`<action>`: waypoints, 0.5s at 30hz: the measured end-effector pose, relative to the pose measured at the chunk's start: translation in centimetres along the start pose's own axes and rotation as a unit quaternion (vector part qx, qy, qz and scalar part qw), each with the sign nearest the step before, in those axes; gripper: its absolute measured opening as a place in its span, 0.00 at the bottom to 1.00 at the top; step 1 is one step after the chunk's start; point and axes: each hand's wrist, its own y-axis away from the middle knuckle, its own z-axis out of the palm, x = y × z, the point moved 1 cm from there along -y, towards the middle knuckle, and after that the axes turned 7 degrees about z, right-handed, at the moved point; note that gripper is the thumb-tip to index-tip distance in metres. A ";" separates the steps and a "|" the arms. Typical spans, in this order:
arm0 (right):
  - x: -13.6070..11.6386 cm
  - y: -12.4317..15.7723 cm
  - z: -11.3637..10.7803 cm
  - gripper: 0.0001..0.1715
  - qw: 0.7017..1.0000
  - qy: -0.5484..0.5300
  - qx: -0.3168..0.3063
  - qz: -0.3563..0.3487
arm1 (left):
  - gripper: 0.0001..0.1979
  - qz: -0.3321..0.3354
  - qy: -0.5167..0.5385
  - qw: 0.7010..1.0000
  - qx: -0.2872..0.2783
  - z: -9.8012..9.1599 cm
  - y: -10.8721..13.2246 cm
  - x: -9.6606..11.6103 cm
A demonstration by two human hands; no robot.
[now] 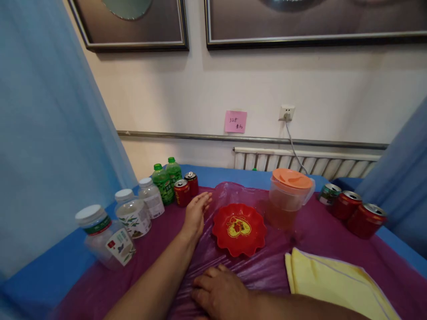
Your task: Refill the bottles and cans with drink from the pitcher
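My left hand (196, 217) is stretched forward just left of a red scalloped dish (220, 231), fingers extended, palm turned towards the dish and holding nothing. Nearer to me, my right hand (223, 290) lies palm down on the purple plastic sheet (263, 271), its fingers loosely bent and apart. Yellow printing marks the dish's bottom. Beyond my left fingertips stand two upright cans, a red can (182, 194) and a darker red can (191, 183). To the right of my right hand lies a folded yellow cloth (330, 278).
A clear pitcher with an orange lid (290, 180) holds amber liquid. Left stand green bottles (163, 186) and white-capped jars (133, 218). Several cans, one a red can (367, 222), stand right. Blue curtains (43, 124) flank the table; a corded socket (286, 114) is behind.
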 end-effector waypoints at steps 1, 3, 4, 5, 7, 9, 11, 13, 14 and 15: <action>-0.1 0.0 0.0 0.26 1.000 -0.002 0.001 0.001 | 0.22 -0.013 0.011 1.000 0.008 -0.1 -0.4 0.4; -0.1 -0.1 0.0 0.26 1.000 -0.005 0.001 0.001 | 0.19 -0.035 0.030 0.999 0.021 -0.3 -1.1 1.3; -0.1 -0.1 0.1 0.25 1.000 -0.005 0.000 0.002 | 0.17 -0.042 0.036 0.998 0.027 -0.4 -1.4 1.6; -0.2 -0.1 0.0 0.25 1.000 -0.004 0.000 0.003 | 0.16 -0.049 0.041 0.997 0.031 -0.4 -1.6 2.0; -0.3 -0.1 -0.1 0.25 1.000 -0.005 0.000 0.005 | 0.13 -0.059 0.043 0.997 0.038 -0.5 -2.0 2.5; -0.4 0.0 -0.4 0.25 1.000 -0.009 0.001 0.010 | 0.10 -0.067 0.036 0.996 0.042 -0.7 -2.4 2.7; -0.6 0.1 -0.8 0.24 1.000 -0.013 0.002 0.012 | 0.09 -0.070 0.019 0.996 0.045 -1.0 -2.7 2.8; -0.8 0.1 -1.0 0.24 1.000 -0.014 0.004 0.014 | 0.08 -0.066 -0.011 0.997 0.049 -1.5 -3.0 2.7; -0.9 0.2 -1.0 0.24 1.000 -0.013 0.005 0.015 | 0.09 -0.060 -0.031 0.996 0.051 -1.8 -3.2 2.6; -1.0 0.2 -1.0 0.24 1.000 -0.010 0.006 0.014 | 0.09 -0.052 -0.055 0.996 0.054 -2.1 -3.3 2.5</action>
